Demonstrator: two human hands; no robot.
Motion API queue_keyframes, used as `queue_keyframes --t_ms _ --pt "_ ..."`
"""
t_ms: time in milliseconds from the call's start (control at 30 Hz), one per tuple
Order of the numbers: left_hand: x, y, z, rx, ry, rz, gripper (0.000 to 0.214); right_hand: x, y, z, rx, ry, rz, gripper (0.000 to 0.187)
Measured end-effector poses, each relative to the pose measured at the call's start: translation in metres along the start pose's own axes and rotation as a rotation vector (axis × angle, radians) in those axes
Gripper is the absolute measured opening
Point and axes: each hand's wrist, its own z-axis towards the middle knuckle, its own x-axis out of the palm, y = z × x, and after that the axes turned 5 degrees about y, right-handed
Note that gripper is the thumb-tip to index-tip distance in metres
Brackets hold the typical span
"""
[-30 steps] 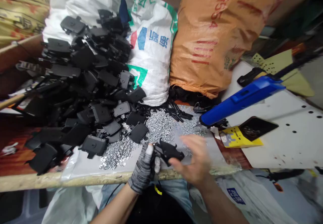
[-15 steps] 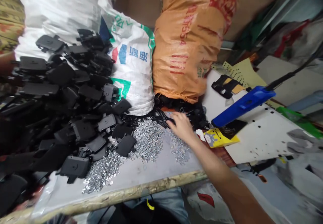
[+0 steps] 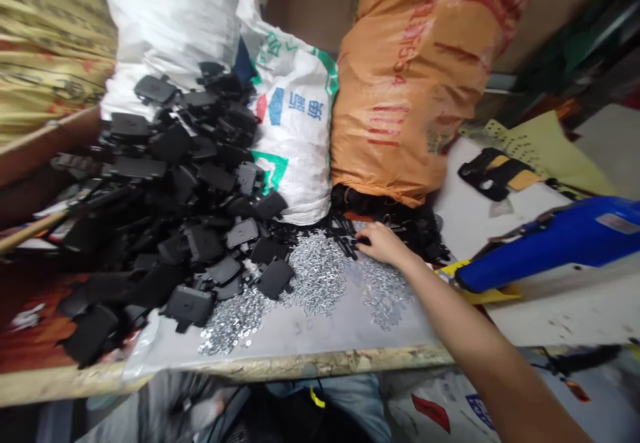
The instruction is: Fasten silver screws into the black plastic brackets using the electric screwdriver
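Observation:
My right hand (image 3: 383, 243) lies at the far side of the screws, with its fingertips on a cluster of small black parts (image 3: 345, 236). Whether it holds one is hidden. Silver screws (image 3: 317, 273) form a heap on a grey sheet (image 3: 320, 336), with a smaller heap (image 3: 383, 293) to the right. Silver washers (image 3: 233, 323) spread out to the left. A large pile of black plastic covers (image 3: 190, 243) rises on the left. My left hand (image 3: 190, 403), in a grey knit glove, is a blur below the table's wooden edge (image 3: 320, 363).
A white woven sack (image 3: 293, 123) and an orange sack (image 3: 405, 90) stand behind the pile. On the right lies a blue plastic tool (image 3: 555, 246) above a white perforated board (image 3: 565, 310). A black and yellow item (image 3: 493, 173) lies further back.
My right hand has moved from over the sheet's front to the small black parts. My left hand, earlier holding a black part above the sheet, has dropped below the table edge. The view has swung.

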Motion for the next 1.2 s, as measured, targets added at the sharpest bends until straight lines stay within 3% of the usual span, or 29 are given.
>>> queue_keyframes --t_ms 100,167,233,333,467,600,667,767,867,1033,1200 --pt "-0.003 -0.017 -0.001 0.047 0.003 0.204 0.044 0.003 0.008 -0.005 -0.033 -0.032 0.086 0.017" --pt "0.006 -0.035 0.027 0.076 -0.153 0.505 0.053 0.004 0.017 -0.009 -0.030 -0.097 0.171 0.021" --pt "0.019 -0.046 0.060 0.131 -0.181 0.696 0.070 0.005 0.028 -0.014 -0.038 -0.186 0.283 0.025" --pt "0.036 -0.044 0.088 0.178 -0.185 0.783 0.071 0.008 0.050 -0.025 -0.087 -0.309 0.503 0.023" --pt "0.039 -0.029 0.085 0.378 -0.228 0.569 0.051 0.019 0.087 -0.045 -0.188 -0.379 0.805 0.017" --pt "0.038 -0.036 0.072 0.479 -0.377 0.041 0.042 0.022 0.130 -0.069 -0.283 -0.518 1.068 0.010" --pt "0.042 -0.047 0.066 0.452 -0.322 -0.229 0.041 0.017 0.149 -0.080 -0.371 -0.629 0.987 0.022" --pt "0.052 -0.063 0.057 0.396 -0.201 -0.480 0.045 0.009 0.165 -0.091 -0.498 -0.756 0.611 0.042" --pt "0.059 -0.069 0.048 0.375 -0.184 -0.498 0.048 0.005 0.167 -0.096 -0.520 -0.818 0.424 0.050" --pt "0.069 -0.067 0.040 0.395 -0.361 -0.408 0.050 0.008 0.165 -0.099 -0.458 -0.866 0.477 0.059" --pt "0.080 -0.071 0.036 0.520 -0.367 -0.490 0.040 0.012 0.167 -0.103 -0.439 -0.820 0.541 0.053"
